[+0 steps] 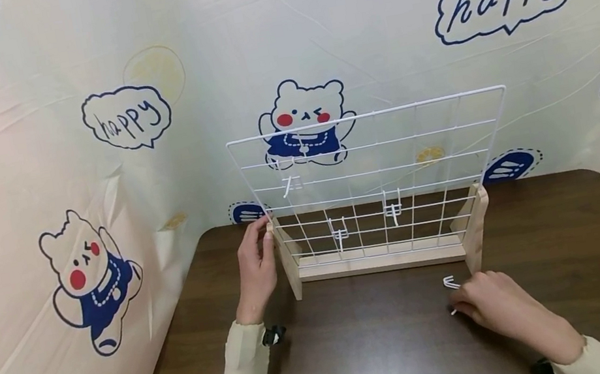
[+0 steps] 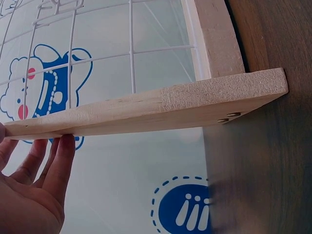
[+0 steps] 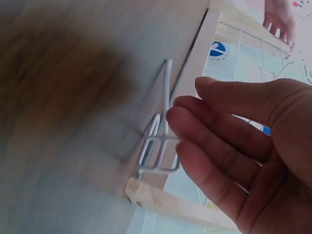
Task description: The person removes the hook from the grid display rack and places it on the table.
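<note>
A white wire grid panel stands in a wooden stand on the brown table. My left hand holds the stand's left side piece near its upper end, fingertips against the outer face. White wire hooks hang on the grid: one at upper left, one at lower left, one in the middle. By the stand's right foot, my right hand has its bent fingertips at a loose white hook. The thumb looks apart from that hook; finger contact is partly hidden.
The table extends in front of the stand and to both sides. Behind it hangs a pale cloth with printed bears and lettering, which also covers the left and right sides. Dark straps sit at the wrists.
</note>
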`<action>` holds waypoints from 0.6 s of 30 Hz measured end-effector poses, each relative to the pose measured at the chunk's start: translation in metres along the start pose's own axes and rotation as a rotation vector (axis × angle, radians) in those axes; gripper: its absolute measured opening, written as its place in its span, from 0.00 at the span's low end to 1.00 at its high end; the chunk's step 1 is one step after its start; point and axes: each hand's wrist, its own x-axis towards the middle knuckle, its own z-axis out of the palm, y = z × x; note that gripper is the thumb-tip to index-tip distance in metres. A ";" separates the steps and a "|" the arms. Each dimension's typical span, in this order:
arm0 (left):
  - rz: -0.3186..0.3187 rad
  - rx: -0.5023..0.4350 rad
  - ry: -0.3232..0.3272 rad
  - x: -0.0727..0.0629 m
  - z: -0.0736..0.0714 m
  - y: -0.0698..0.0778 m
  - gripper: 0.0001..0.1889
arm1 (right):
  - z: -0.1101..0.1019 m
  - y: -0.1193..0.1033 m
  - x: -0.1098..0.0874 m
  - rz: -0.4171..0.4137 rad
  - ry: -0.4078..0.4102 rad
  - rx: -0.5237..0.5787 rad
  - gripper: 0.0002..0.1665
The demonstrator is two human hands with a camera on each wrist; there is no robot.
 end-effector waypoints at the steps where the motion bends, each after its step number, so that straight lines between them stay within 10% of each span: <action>1: 0.002 -0.001 0.000 0.000 0.000 0.000 0.17 | -0.001 -0.001 0.001 -0.012 0.008 0.025 0.17; 6: -0.003 0.002 0.002 0.002 0.000 -0.006 0.18 | -0.004 -0.009 0.009 -0.092 0.085 0.116 0.14; 14: -0.008 0.014 -0.002 0.005 0.003 -0.034 0.18 | -0.016 -0.031 0.036 -0.243 0.436 0.194 0.03; 18: 0.002 0.008 -0.012 0.004 0.003 -0.037 0.18 | -0.022 -0.037 0.048 -0.228 0.534 0.248 0.20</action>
